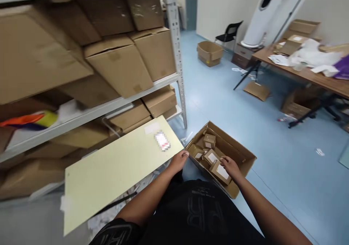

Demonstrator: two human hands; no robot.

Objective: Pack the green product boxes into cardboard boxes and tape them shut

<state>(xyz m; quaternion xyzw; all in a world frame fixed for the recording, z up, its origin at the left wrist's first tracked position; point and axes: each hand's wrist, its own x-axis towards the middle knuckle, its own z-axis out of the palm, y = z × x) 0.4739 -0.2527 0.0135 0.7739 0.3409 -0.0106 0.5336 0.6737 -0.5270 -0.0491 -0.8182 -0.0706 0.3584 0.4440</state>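
Observation:
A large open cardboard box (236, 147) stands low in front of my body. Several small cartons lie inside it, some with white labels. My left hand (179, 161) is closed at the left corner of the big box, beside the corner of a pale yellow tabletop (117, 168). My right hand (231, 168) reaches over the contents with fingers curled together, at the upper edge of a labelled small carton (220, 175). What lies between those fingers is hidden. On the tabletop lies a blurred-out phone-shaped object (162, 140).
A metal shelf rack (176, 45) full of cartons stands at the left. To the right, a wooden desk (302, 70) carries cartons and plastic bags. An open carton (209, 53), a black chair (230, 33) and a flattened carton (257, 90) are on the blue floor.

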